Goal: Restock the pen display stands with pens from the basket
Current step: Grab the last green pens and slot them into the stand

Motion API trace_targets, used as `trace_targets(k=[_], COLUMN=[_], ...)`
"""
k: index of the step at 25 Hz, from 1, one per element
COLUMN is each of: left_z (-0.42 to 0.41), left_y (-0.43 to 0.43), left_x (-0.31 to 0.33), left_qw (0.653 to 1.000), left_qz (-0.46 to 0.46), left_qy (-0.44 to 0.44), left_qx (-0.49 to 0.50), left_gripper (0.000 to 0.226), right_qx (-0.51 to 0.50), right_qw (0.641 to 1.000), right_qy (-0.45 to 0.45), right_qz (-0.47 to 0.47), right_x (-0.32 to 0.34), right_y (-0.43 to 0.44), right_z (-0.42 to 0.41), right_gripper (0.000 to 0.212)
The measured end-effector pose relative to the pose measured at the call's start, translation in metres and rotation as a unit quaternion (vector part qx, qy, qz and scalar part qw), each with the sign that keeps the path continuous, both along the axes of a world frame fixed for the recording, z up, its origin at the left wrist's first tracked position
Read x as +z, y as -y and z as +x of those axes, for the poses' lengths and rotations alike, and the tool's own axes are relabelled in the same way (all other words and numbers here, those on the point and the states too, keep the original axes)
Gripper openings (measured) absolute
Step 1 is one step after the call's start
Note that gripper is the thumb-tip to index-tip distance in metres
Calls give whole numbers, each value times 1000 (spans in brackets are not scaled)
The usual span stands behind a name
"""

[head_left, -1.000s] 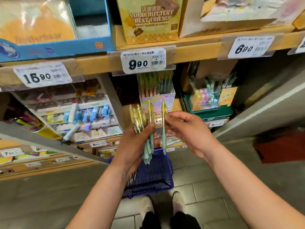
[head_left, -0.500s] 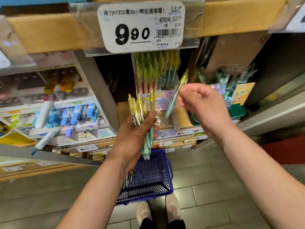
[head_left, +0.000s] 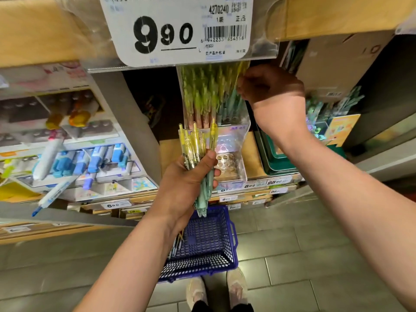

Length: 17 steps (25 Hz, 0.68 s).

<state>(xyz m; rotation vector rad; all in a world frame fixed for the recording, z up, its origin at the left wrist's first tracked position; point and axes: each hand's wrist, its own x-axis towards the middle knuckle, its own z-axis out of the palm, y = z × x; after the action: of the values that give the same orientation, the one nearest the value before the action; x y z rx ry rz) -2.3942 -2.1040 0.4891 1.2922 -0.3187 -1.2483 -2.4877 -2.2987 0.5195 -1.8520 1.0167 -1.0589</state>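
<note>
Okay, head view; left hand (head_left: 186, 183) at centre, fingers and thumb wrapped round a bundle of pens (head_left: 199, 152), yellow clicker ends up, pale green barrels poking out below the palm; bundle sits just in front of the pen display stand (head_left: 234, 136); stand is clear plastic on the wooden shelf, back tier packed with upright yellow-green pens, front tier shows round holes (head_left: 227, 163); right hand (head_left: 272, 93) raised at the stand's upper right corner, back of hand to camera, fingers curled in toward the pen tops; 1 yellow streak beside the fingertips, blurred, cannot tell if they pinch a pen; price tag (head_left: 177, 30) reading 990 hangs on the shelf edge above the stand; blue basket (head_left: 227, 262) on the tiled floor below the left wrist, a few pens lying at its left side (head_left: 177, 242); 2 light shoes (head_left: 197, 291) just behind the basket; rack of blue-capped items (head_left: 74, 158) left of the stand; green display box (head_left: 281, 158) on its right.
</note>
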Motion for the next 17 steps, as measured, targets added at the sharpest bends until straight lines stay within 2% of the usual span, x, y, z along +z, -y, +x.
trace_targets(k=[5,9,11,13,14,17], left_z=[-1,-3,-5,-7,-8,-10], left_y=[2,5,7,9,10,12], left_x=[2,1,1,0,0,1], left_qw=[1000,1000,1000,1000,1000,1000], left_qz=[4,4,7,13,15,16], left_qy=[6,11,11,14,15,9], left_qx=[-4,-2,3,0,-2,-7], left_gripper=[21,32,34,31,30,35], right_qx=[13,37,35,57,101,230], right_qw=[983,975,982,981,969,900], right_qy=[-162,-208,-187,-138,-113,-61], right_qz=[-90,-69,5,127,197,366], right_x=[-19,-18,-11,-5,-3,-4], right_y=[-2,-2,-6,-16,-24,-43], right_z=[-1,-1,-4,-13,-19,-32], right_gripper=[14,14,8,13,15,13])
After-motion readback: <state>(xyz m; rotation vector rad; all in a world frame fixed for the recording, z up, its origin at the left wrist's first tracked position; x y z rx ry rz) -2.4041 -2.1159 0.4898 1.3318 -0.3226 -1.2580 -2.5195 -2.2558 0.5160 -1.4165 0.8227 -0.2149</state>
